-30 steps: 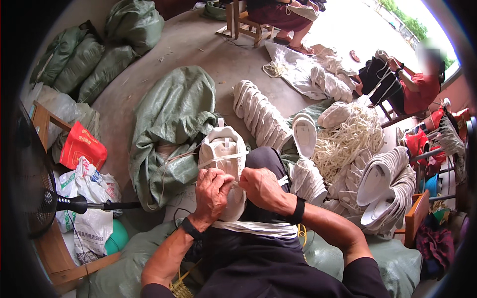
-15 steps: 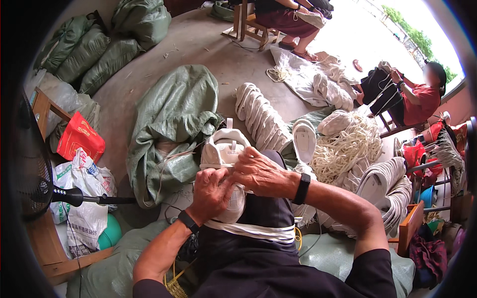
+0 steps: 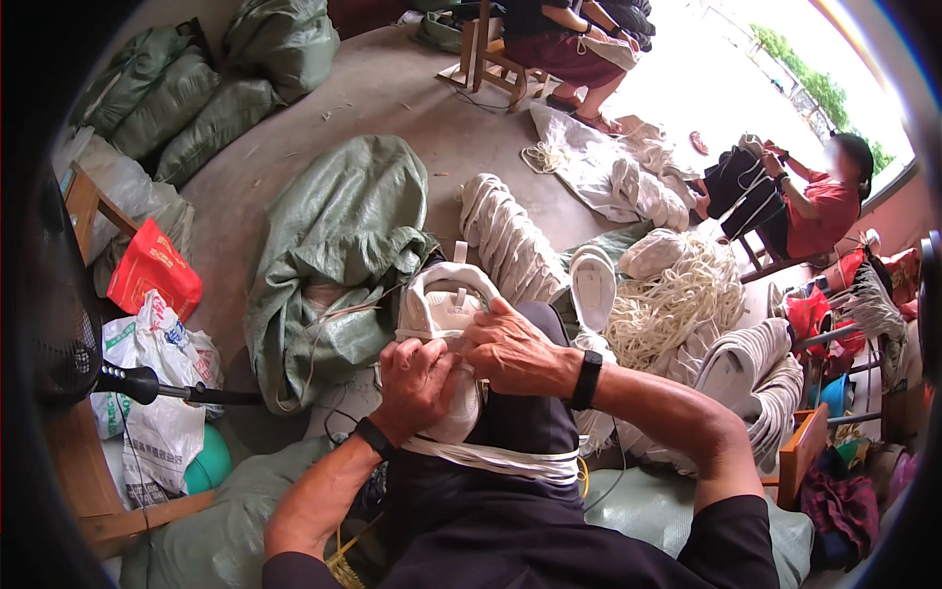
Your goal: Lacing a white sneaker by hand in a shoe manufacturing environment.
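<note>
A pale beige-white sneaker (image 3: 447, 303) rests on my dark-trousered lap, its heel and padded collar pointing away from me. My left hand (image 3: 417, 388) is closed on the lacing area, fingers curled over its near-left side. From the right, my right hand (image 3: 515, 346) pinches at the same area, its fingertips close to the left hand's. Whatever thin piece lies between the fingertips is hidden. A white lace crosses the shoe just beyond my left fingers. Over my thigh lies a bundle of white shoelaces (image 3: 500, 459).
A green woven sack (image 3: 334, 226) stands beyond the left knee. Stacked shoe uppers (image 3: 515, 236), a loose shoe (image 3: 593, 290) and a pile of pale laces (image 3: 677, 299) lie to the right. A fan (image 3: 69, 304) is at left. Two people sit farther off holding pale pieces.
My right fingers have shifted slightly at the sneaker's lacing area, while my left hand stays almost in place. The view has moved a little.
</note>
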Demonstrator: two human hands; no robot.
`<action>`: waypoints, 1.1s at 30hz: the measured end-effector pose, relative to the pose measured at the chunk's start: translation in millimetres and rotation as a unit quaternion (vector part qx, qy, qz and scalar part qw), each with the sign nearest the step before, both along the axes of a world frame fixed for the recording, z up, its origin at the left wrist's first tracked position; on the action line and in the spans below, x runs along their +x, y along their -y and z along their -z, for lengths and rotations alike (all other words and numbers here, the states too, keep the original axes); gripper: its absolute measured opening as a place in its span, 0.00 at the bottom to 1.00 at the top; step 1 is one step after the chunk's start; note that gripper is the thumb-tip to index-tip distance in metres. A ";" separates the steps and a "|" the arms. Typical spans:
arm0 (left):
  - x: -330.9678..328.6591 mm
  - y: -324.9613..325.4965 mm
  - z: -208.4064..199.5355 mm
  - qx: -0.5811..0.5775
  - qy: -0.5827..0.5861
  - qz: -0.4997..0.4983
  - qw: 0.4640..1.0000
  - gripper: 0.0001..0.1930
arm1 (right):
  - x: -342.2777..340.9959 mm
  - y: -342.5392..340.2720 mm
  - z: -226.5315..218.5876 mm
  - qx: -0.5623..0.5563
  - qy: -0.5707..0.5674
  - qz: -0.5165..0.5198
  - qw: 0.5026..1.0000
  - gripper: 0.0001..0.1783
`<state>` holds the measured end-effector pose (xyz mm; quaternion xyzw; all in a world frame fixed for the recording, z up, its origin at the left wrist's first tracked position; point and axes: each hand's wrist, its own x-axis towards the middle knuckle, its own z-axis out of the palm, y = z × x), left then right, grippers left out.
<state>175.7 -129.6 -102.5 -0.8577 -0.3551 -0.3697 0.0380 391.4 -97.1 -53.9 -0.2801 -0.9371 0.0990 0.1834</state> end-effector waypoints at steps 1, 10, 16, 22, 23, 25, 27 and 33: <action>-0.3 0.4 -0.1 -0.005 0.003 0.001 1.000 0.10 | 0.2 0.3 -1.0 -0.005 0.021 -0.003 1.000 0.03; 1.6 -3.8 -17.5 -0.067 -0.022 0.090 0.993 0.11 | 13.7 9.3 -7.2 0.043 0.008 -0.030 0.999 0.08; 7.4 -2.4 -11.0 -0.073 0.000 0.061 0.995 0.10 | 11.4 11.7 -6.6 0.112 0.014 -0.029 0.993 0.10; 8.7 2.1 -7.3 -0.050 0.022 0.022 0.998 0.09 | 10.4 8.4 4.5 0.101 -0.006 -0.028 0.994 0.08; 8.0 2.7 -8.0 -0.052 0.024 0.026 0.998 0.09 | 10.3 8.6 4.7 0.098 -0.001 -0.025 0.995 0.07; 7.6 1.8 -9.8 -0.052 0.025 0.028 0.998 0.08 | 9.7 8.6 4.7 0.095 0.006 -0.022 0.995 0.06; 7.8 1.7 -8.0 -0.051 0.026 0.031 0.998 0.08 | 8.3 7.7 4.4 0.095 -0.008 -0.026 0.995 0.05; 6.8 3.6 -1.3 -0.028 0.023 0.014 0.999 0.09 | -3.0 1.3 1.8 -0.034 0.018 -0.012 0.999 0.06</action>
